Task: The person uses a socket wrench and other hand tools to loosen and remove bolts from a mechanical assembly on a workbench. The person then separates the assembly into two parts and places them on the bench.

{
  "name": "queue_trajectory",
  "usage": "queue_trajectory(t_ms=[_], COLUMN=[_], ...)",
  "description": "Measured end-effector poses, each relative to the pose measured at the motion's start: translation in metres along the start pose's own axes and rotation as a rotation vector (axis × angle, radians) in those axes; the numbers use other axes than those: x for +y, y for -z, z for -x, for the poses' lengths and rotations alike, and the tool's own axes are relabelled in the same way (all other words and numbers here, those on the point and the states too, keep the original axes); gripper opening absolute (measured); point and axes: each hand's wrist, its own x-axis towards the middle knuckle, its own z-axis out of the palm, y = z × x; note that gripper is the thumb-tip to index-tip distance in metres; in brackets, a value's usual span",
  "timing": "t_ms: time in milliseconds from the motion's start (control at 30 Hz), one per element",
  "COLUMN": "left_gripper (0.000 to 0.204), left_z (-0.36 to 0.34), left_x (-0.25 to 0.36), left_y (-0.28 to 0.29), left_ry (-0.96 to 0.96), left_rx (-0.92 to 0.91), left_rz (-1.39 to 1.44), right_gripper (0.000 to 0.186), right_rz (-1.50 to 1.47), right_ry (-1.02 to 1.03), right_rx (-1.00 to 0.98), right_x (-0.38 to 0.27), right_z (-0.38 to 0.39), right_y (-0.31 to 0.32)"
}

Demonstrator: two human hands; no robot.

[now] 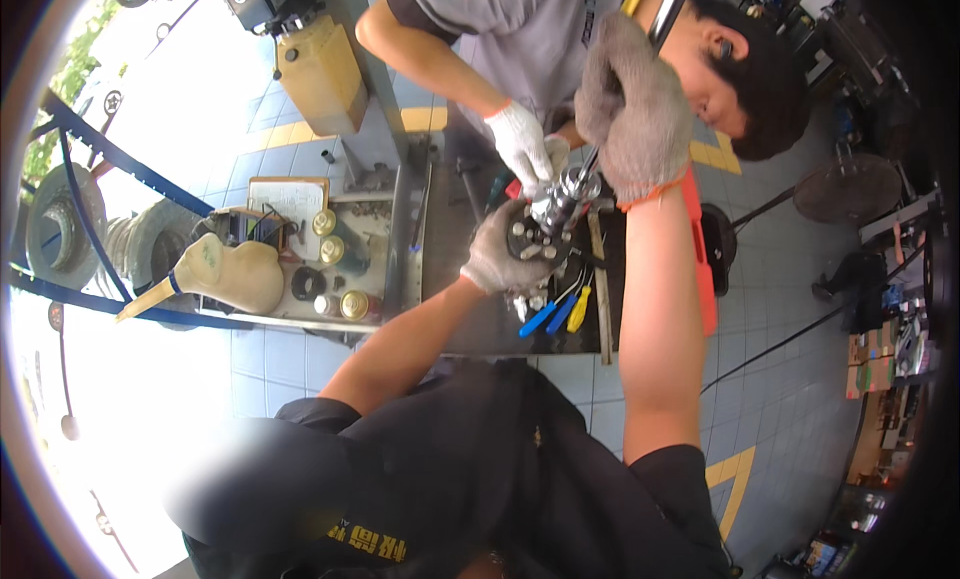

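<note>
Over the bench my left hand (503,254), in a grey knitted glove, is closed around the edge of a dark round hub (537,241) with several studs on its face. A shiny metal part (562,204) sits on the hub. My right hand (640,114), gloved too, is raised above and to the right, wrapped round a long shiny metal rod (672,11). The rod slants down to the metal part; its contact there cannot be made out. Across the bench a co-worker's white-gloved hand (525,151) touches the metal part from the far side.
Blue screwdrivers (538,319) and a yellow screwdriver (579,309) lie near the bench's front edge, beside a long flat bar (601,289). To the left, a tray (375,269) holds several cans and a cream jug (240,274). The co-worker leans in close from the far side.
</note>
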Motion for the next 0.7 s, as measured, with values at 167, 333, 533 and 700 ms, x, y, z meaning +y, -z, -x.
queue_trajectory(t_ms=[167, 333, 533, 700], left_gripper=[0.123, 0.118, 0.119, 0.127], left_z=[0.002, 0.0, 0.003, 0.002], left_x=[0.0, 0.016, 0.019, -0.005], left_y=[0.003, 0.007, 0.008, -0.003], left_ry=[-0.03, 0.0, 0.033, -0.02], left_rx=[-0.001, -0.029, -0.05, 0.043], left_rz=[-0.062, -0.043, -0.015, -0.112], right_gripper=[0.047, 0.044, 0.044, 0.045], right_rz=[-0.108, -0.097, -0.331, -0.264], right_ry=[-0.018, -0.13, -0.027, 0.049], right_rx=[-0.035, -0.011, -0.236, 0.333], right_x=[0.004, -0.017, -0.08, -0.098], right_z=[0.001, -0.002, -0.024, -0.002], right_y=[-0.001, -0.004, -0.008, -0.038])
